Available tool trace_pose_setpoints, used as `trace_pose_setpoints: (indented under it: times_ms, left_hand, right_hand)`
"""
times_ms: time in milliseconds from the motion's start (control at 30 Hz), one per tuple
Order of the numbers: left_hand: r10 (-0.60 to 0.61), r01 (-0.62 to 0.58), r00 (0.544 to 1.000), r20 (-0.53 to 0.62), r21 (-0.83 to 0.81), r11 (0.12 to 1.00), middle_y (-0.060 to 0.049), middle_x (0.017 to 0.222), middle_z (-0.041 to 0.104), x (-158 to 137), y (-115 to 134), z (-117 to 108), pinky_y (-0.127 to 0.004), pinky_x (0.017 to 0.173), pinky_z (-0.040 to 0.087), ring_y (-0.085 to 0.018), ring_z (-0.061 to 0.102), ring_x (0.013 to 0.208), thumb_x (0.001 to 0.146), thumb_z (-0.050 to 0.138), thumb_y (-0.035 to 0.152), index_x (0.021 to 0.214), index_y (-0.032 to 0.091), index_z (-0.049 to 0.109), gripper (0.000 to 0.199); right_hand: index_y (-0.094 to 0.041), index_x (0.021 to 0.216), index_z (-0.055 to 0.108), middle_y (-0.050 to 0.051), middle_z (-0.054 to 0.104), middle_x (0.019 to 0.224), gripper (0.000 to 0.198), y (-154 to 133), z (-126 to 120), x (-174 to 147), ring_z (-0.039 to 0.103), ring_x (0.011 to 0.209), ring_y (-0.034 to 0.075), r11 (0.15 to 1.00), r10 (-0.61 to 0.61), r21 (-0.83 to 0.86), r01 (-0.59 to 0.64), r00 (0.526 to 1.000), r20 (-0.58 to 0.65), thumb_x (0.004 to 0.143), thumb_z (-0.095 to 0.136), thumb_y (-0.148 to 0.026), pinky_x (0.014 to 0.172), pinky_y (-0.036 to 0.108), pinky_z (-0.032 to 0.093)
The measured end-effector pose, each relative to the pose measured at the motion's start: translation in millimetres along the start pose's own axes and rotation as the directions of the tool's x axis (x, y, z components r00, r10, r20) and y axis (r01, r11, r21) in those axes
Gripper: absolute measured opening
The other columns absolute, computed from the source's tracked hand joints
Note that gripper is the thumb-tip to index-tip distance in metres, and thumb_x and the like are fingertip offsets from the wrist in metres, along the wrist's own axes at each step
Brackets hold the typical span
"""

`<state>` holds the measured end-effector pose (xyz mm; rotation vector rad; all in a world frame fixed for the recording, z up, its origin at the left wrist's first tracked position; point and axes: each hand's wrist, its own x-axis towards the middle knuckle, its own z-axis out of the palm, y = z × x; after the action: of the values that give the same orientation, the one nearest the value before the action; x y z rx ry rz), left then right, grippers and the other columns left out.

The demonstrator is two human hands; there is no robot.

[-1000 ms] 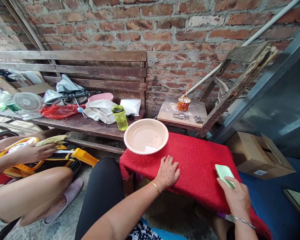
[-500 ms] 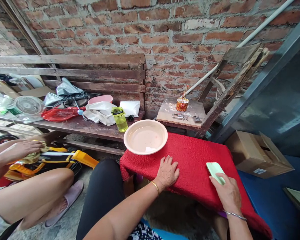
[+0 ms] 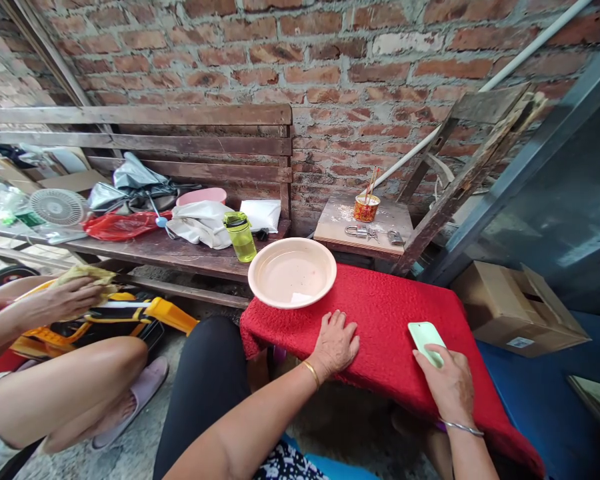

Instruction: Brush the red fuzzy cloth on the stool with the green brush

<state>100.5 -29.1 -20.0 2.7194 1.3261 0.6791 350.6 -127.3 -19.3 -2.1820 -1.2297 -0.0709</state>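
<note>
My right hand (image 3: 450, 380), fingers closed, grips a mint-green scrub brush (image 3: 425, 339) flat against the red textured cloth (image 3: 380, 313). The brush has rounded corners and a small hole at its far end; its underside is hidden. With fingers spread, my left hand (image 3: 336, 343) lies flat on the cloth and holds nothing. Just beyond it stands a cream basin (image 3: 293, 275) with shallow liquid and a white patch inside.
A green bottle (image 3: 240, 237) stands on the wooden bench (image 3: 200, 260) beside the basin. On a small table (image 3: 335, 233) are padlocks (image 3: 360, 231) and a cup of sticks (image 3: 367, 208). A cardboard box (image 3: 517, 310) sits right. At left, another person's hand (image 3: 70, 300) holds a yellowish cloth.
My right hand and the brush have slid slightly left across the red cloth. My left hand stays put. The other person's hand and yellowish cloth have shifted.
</note>
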Motion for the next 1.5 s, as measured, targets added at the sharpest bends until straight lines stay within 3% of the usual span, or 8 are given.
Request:
trace_pose_setpoints:
  times_ms: [367, 967, 1500]
  left_hand:
    - [0.001, -0.002, 1.000, 0.014, 0.004, 1.000, -0.013, 0.125, 0.059, 1, 1, -2, -0.051, 0.106, 0.038, -0.031, 0.052, 0.124, 0.091, 0.059, 0.037, 0.114, 0.022, 0.066, 0.027]
    - [-0.006, 0.006, 1.000, 0.011, -0.018, 1.000, -0.013, 0.127, 0.058, 0, 2, -4, -0.051, 0.107, 0.037, -0.031, 0.051, 0.125, 0.091, 0.060, 0.035, 0.112, 0.022, 0.065, 0.026]
    - [0.003, -0.003, 1.000, 0.019, 0.001, 1.000, -0.013, 0.127, 0.058, 0, 2, -4, -0.050, 0.107, 0.037, -0.031, 0.051, 0.125, 0.092, 0.058, 0.037, 0.114, 0.022, 0.064, 0.028]
  right_hand:
    - [-0.022, 0.090, 0.071, 0.009, 0.053, 0.085, 0.064, -8, 4, -2, 0.054, 0.085, 0.029, 0.998, 0.035, 0.053, -0.036, 0.999, 0.018, 0.075, 0.044, -0.078, 0.077, 0.043, 0.045]
    - [-0.022, 0.093, 0.071, 0.009, 0.054, 0.087, 0.057, -11, 2, -4, 0.051, 0.084, 0.027, 0.997, -0.005, -0.072, 0.003, 1.000, -0.023, 0.081, 0.040, -0.069, 0.071, 0.038, 0.041]
    - [-0.022, 0.093, 0.072, 0.009, 0.054, 0.087, 0.054, -13, 2, -6, 0.051, 0.083, 0.027, 0.997, -0.016, -0.072, 0.013, 0.999, -0.044, 0.081, 0.042, -0.066, 0.071, 0.038, 0.040]
